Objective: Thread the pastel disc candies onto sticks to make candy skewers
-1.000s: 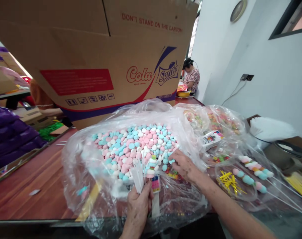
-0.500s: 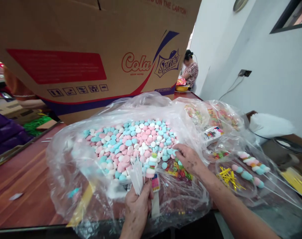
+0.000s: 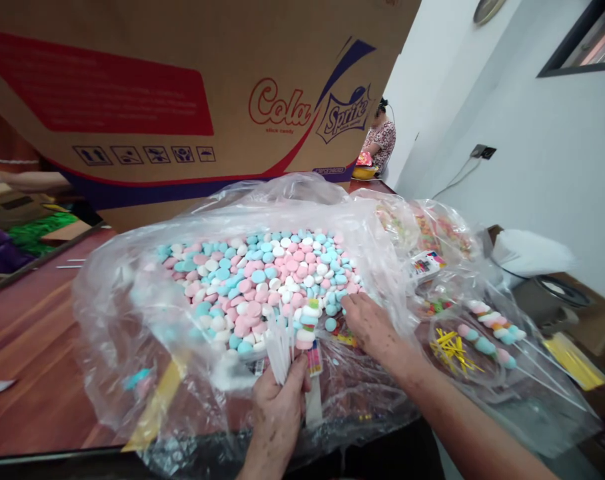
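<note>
My left hand (image 3: 278, 407) is closed around a bundle of thin white sticks (image 3: 279, 350) and a candy skewer (image 3: 308, 320). The skewer carries white, pink, blue and green pieces threaded in a stack. Behind it spreads a pile of pink, white and blue candies (image 3: 252, 287) on a clear plastic bag (image 3: 117, 300). At the pile's right edge, my right hand (image 3: 375, 330) is bent down with its fingers drawn together. Its fingertips touch the candies, and what they pinch is hidden. Under this hand, colourful gummy rings (image 3: 343, 337) are partly covered.
A large cardboard carton (image 3: 222, 87) stands behind the pile. To the right lie finished-looking candy skewers (image 3: 487, 340), yellow ties (image 3: 452, 350) and bags of gummies (image 3: 427, 223). A person (image 3: 381, 140) sits far back; another person's arm (image 3: 30, 180) shows at left.
My right hand has moved slightly left and down, now covering most of the gummy rings, its fingers drawn closer together. My left hand keeps its hold. The camera view has shifted a little.
</note>
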### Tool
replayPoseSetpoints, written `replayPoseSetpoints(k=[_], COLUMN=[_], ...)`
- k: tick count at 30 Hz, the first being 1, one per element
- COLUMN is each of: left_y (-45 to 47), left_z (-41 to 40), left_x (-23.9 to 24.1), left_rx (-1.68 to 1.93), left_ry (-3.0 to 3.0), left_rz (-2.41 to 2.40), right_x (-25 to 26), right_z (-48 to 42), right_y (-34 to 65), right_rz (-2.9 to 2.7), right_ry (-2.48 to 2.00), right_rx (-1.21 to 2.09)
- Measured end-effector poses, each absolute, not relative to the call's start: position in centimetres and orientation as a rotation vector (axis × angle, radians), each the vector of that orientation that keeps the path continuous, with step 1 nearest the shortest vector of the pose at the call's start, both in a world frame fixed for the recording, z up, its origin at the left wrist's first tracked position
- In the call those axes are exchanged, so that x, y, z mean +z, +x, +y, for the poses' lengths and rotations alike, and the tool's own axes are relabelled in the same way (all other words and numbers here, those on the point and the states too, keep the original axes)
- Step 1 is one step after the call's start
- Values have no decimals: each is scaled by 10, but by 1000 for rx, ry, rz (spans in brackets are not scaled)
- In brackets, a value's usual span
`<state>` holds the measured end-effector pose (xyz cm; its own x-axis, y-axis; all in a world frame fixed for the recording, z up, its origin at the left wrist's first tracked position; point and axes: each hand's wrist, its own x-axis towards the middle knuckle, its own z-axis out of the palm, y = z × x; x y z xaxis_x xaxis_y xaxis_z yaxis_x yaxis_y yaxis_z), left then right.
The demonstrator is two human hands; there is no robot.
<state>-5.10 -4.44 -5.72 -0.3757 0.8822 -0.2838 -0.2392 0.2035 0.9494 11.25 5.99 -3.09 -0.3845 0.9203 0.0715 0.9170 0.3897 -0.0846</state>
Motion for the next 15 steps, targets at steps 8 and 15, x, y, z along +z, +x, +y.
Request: replayPoseSetpoints(k=[8,15], left_y=[-50,-49], left_z=[-42,-43], left_x=[-57,-51], left_rx=[1425,1409], left_ry=[647,651], left_rz=[1438,1443], right_x=[-33,-23], right_z=[71,81], right_y=[104,131], right_rz=[-2444,-2416], right_ry=[-1756,-1573], right_rx=[19,511])
